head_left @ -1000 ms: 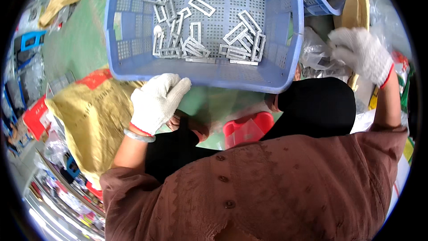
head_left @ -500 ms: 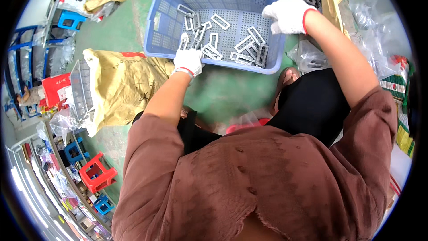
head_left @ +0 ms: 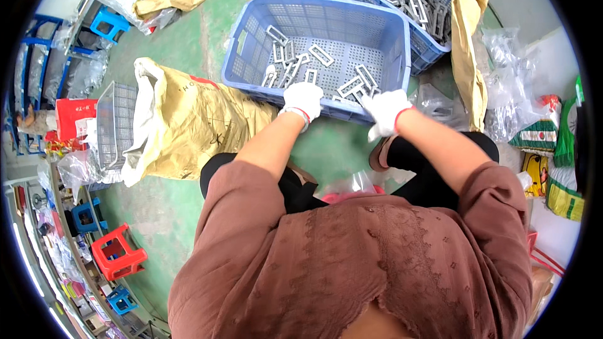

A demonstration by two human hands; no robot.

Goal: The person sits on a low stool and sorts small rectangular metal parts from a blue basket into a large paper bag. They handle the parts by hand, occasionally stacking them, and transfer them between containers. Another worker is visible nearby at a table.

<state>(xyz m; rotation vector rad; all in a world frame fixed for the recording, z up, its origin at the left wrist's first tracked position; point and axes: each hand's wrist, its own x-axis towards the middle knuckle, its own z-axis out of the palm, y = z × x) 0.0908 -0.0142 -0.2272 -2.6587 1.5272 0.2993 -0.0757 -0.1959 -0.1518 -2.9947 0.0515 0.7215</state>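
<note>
A blue perforated plastic crate point(head_left: 377, 19) stands on the green floor in front of me, with several flat grey metal frame parts point(head_left: 321, 55) lying in its bottom. My left hand point(head_left: 303, 100), in a white glove, rests on the crate's near rim. My right hand point(head_left: 384, 110), also gloved in white, is at the same rim further right, fingers curled over the edge. Whether either hand holds a part is hidden by the gloves and the rim.
A second blue crate point(head_left: 433, 31) full of grey parts stands behind at the right. A tan sack point(head_left: 188, 125) lies to the left, next to a grey wire basket point(head_left: 113, 125). Clear plastic bags point(head_left: 509, 88) pile at the right. A red stool point(head_left: 116, 254) stands lower left.
Both hands have drawn back from inside the crate to its near rim. The view has pulled away, so the crate looks further off and a second crate shows.
</note>
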